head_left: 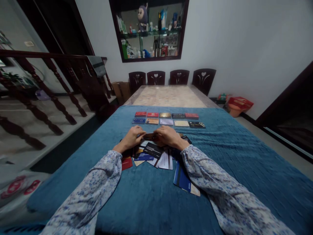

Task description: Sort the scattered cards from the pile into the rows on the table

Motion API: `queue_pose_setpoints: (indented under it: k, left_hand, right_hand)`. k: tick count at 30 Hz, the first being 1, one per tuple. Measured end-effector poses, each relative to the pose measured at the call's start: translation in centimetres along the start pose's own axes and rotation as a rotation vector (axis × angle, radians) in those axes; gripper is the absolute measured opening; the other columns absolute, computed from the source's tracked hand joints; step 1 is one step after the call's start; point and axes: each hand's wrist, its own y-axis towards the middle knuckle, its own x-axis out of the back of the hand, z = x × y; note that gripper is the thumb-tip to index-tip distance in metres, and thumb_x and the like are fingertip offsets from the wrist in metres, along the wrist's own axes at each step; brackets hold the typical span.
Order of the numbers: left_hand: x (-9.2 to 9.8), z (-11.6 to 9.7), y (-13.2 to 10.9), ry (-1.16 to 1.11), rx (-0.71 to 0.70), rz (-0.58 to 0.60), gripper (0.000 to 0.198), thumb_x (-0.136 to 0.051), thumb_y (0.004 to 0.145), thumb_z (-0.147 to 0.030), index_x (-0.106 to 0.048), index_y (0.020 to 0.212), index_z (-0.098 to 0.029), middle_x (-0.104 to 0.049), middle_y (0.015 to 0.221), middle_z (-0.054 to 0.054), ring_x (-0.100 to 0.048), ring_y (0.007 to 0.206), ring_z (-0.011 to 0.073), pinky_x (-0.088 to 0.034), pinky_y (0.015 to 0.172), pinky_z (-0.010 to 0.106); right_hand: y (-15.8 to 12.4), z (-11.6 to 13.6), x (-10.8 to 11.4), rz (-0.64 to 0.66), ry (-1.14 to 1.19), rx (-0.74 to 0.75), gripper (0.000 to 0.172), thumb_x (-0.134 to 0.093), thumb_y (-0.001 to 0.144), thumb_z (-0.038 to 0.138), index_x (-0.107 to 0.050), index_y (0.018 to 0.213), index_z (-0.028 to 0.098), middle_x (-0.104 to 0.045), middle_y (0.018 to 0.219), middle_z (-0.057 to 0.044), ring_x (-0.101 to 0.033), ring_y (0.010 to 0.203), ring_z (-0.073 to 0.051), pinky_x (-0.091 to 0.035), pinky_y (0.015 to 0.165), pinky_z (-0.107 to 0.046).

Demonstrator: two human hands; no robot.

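Both of my hands meet above a loose heap of plastic cards on a blue cloth. My left hand (134,137) and my right hand (168,135) pinch opposite ends of a thin brownish card (148,135), seen nearly edge-on; whether it is one card or a few I cannot tell. Below them lie a black card (153,150), a blue card (143,156), a white card with a dark stripe (167,160) and a red card (126,163). A larger blue card (182,178) sits beside my right forearm. My fingers hide part of the heap.
Beyond my hands, cards lie in two rows, among them a gold card (165,115) and a black one (197,124). The blue cloth (244,169) covers the near table; a marble-look tabletop (166,95) continues behind it. A white plastic bag (19,192) is at left.
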Motion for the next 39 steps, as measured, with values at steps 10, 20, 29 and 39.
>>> queue_pose_setpoints:
  k: [10, 20, 29, 39]
  left_hand:
    - [-1.2, 0.6, 0.8, 0.045, 0.076, -0.017, 0.030, -0.055, 0.082, -0.007, -0.078, 0.098, -0.019, -0.072, 0.085, 0.007, -0.062, 0.088, 0.0210, -0.053, 0.085, 0.036]
    - [-2.2, 1.1, 0.0, 0.023, 0.107, -0.023, 0.049, -0.056, 0.079, -0.004, -0.072, 0.123, -0.019, -0.076, 0.100, 0.009, -0.061, 0.094, 0.0228, -0.053, 0.090, 0.040]
    - [-2.8, 0.6, -0.4, -0.002, 0.137, -0.024, 0.060, -0.053, 0.079, -0.003, -0.064, 0.135, -0.023, -0.073, 0.107, 0.007, -0.064, 0.094, 0.0212, -0.054, 0.090, 0.037]
    - [-3.5, 0.6, 0.1, 0.007, 0.226, -0.149, 0.035, -0.055, 0.082, -0.008, -0.061, 0.115, -0.018, -0.066, 0.095, 0.006, -0.063, 0.089, 0.0215, -0.052, 0.088, 0.038]
  right_hand:
    - [-0.4, 1.1, 1.0, 0.051, -0.046, -0.221, 0.037, -0.056, 0.096, 0.020, -0.058, 0.133, 0.021, -0.073, 0.107, -0.012, -0.066, 0.095, -0.023, -0.044, 0.079, -0.029]
    - [-0.4, 0.9, 0.1, 0.037, -0.059, -0.182, 0.042, -0.054, 0.096, 0.019, -0.053, 0.138, 0.022, -0.074, 0.111, -0.011, -0.068, 0.097, -0.024, -0.044, 0.078, -0.029]
    - [-0.4, 0.2, -1.1, -0.044, 0.037, -0.156, 0.042, -0.055, 0.094, 0.017, -0.053, 0.136, 0.022, -0.073, 0.115, -0.011, -0.068, 0.101, -0.022, -0.046, 0.082, -0.028]
    - [-0.2, 1.2, -0.2, -0.014, -0.020, -0.180, 0.049, -0.052, 0.092, 0.011, -0.047, 0.141, 0.016, -0.061, 0.125, -0.015, -0.065, 0.102, -0.024, -0.049, 0.086, -0.033]
